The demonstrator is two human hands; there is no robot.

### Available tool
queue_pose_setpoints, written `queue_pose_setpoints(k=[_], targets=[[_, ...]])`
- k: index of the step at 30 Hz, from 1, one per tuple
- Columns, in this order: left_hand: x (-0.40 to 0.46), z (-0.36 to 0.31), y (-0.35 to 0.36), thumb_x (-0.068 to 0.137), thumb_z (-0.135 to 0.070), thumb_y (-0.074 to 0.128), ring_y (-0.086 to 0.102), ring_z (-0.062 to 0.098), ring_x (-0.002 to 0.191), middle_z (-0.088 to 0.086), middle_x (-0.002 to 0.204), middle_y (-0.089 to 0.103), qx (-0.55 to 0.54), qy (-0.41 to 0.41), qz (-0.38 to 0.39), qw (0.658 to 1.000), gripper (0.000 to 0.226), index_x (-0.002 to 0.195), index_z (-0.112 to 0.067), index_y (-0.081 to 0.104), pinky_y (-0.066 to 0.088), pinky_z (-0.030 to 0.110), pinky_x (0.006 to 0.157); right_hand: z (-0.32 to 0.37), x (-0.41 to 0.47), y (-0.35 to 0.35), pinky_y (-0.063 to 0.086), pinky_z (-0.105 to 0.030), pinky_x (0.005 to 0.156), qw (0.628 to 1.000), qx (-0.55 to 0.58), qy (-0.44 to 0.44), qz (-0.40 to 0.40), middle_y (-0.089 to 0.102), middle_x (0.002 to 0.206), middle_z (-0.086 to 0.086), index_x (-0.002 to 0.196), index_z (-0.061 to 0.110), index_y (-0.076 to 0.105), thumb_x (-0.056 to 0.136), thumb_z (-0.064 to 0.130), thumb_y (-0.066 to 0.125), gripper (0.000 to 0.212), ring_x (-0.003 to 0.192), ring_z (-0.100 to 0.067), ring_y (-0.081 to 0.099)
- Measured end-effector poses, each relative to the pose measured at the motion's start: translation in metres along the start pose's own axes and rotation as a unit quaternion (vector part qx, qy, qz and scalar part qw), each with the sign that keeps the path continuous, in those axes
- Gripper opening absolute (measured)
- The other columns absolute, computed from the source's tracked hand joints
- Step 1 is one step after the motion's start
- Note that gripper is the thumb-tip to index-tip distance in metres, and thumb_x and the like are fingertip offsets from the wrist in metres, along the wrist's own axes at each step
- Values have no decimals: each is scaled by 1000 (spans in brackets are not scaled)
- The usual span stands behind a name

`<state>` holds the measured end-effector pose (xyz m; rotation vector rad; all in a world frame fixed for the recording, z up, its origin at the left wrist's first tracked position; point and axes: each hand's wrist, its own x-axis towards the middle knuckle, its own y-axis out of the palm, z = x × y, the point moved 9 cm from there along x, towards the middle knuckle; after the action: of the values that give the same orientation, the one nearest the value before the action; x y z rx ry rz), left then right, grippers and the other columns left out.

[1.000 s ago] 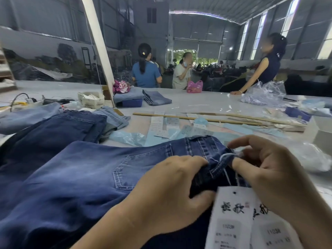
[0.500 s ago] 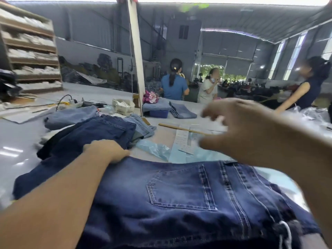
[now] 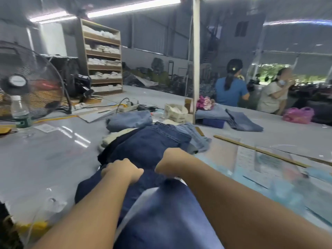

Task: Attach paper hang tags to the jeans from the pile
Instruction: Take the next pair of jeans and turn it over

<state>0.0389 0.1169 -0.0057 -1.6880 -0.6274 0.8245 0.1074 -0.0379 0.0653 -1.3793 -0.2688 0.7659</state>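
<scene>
Both hands grip dark jeans (image 3: 143, 150) on the worktop (image 3: 53, 155): left hand (image 3: 122, 169) and right hand (image 3: 170, 162) side by side, fingers curled into the denim. Paler jeans (image 3: 165, 212) lie nearer, between the forearms.

Both forearms are bare to the frame's edge, no sleeves showing, and the hands (image 3: 124, 170) wear nothing.

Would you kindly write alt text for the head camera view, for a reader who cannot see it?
Both the left hand and right hand grip dark blue jeans atop a pile on a grey table. A fan and water bottle stand at left; two people stand beyond.
</scene>
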Motion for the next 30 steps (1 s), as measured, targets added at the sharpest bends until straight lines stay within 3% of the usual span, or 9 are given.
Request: queue_pose_setpoints(k=[2,6,8,11,16,20,24,28,30], targets=[[18,1,2,86,-62,43,42,32,134,8,152,40,6,-10,-5,1000,76,147,-19,35,43,41,103,4,35,11,41,-31,65,999,33,10,12,46,74,-4,69,14,45,93,22,56,27,81,-25,51],[56,-7,17,87,-70,42,34,34,138,9,156,30,-4,-16,-4,1000,88,153,-17,21,39,46,103,-11,97,36,33,-27,49,989,141,54,-7,52,76,-6,69,11,49,84,17,56,18,65,-23,48],[75,-9,30,85,-75,41,29,36,141,12,159,23,-4,-21,0,1000,96,156,-16,14,34,51,109,-28,116,55,40,-29,59,974,206,90,-35,59,100,-12,84,8,53,80,21,56,14,81,-28,53],[95,-4,54,81,-81,41,18,39,146,15,163,8,-2,-44,-2,999,107,157,-16,2,23,60,114,-54,129,82,46,-38,91,962,216,146,-82,42,129,-12,115,10,49,82,31,55,40,116,-33,45],[104,-6,65,72,-87,44,9,38,148,18,163,0,-47,-46,-69,995,121,155,-11,0,17,62,115,-75,136,85,41,-38,84,921,312,188,-134,36,132,-14,118,13,34,83,33,61,49,120,-36,43],[95,-31,55,73,-85,47,5,35,149,14,163,-5,-47,46,-119,991,116,153,-12,3,21,56,116,-79,132,71,46,-43,88,884,384,172,-205,40,132,-14,130,11,32,79,21,61,60,118,-38,46],[75,-92,58,78,-76,47,-1,38,148,8,163,-6,10,175,-99,980,100,151,-20,10,24,54,115,-81,130,62,47,-44,95,858,424,165,-239,50,130,-14,146,12,22,77,18,64,82,118,-36,51],[71,-123,70,99,-40,40,-4,45,149,18,163,-5,106,208,-57,971,72,155,-13,5,30,50,114,-71,138,64,41,-32,74,833,493,115,-222,55,88,-2,114,8,38,84,12,63,39,88,-23,54],[71,-127,69,101,-36,34,4,45,148,19,161,9,141,216,-78,963,63,155,-11,13,33,45,114,-71,142,68,39,-32,71,823,517,120,-203,51,86,-3,105,7,39,85,8,60,29,82,-21,51]])
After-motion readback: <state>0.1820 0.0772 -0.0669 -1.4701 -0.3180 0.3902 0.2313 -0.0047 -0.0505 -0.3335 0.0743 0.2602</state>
